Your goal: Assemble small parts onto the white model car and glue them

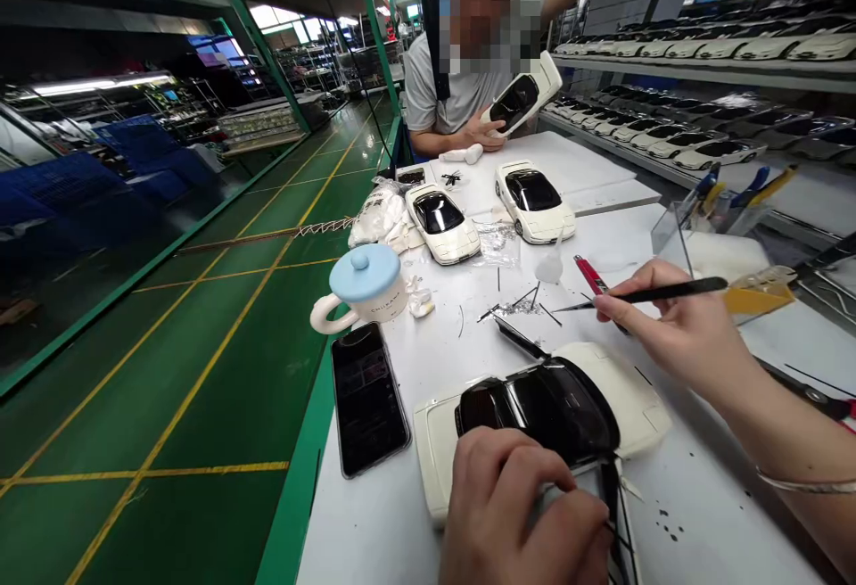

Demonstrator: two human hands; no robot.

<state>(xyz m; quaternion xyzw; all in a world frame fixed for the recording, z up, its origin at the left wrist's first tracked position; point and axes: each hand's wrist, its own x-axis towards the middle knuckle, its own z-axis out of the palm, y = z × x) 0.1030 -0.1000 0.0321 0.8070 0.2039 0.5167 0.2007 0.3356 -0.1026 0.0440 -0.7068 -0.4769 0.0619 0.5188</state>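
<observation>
Right now the right hand [682, 335] pinches black tweezers [642, 295], tips aimed at the pile of small black parts [518, 307] on the white table [702, 496]. Left hand [514, 514] is closed down on the near side of the white model car [541, 411], which lies just in front of the person w/ its dark glossy roof up. Car looks rigid and fairly light, but the gloss finish prob. marks easily, and thin black trim pieces by the left fingers look fragile; safest hold is the body sides, not the glazing. Parts are tiny and stiff, tweezers only. Hard to tell what the left fingers pinch; the car's near edge is hidden under that hand. Phone [367, 398] and lidded mug [365, 286] sit to the left; a co-worker's hand [485, 132] across the table holds another car [525, 96].
</observation>
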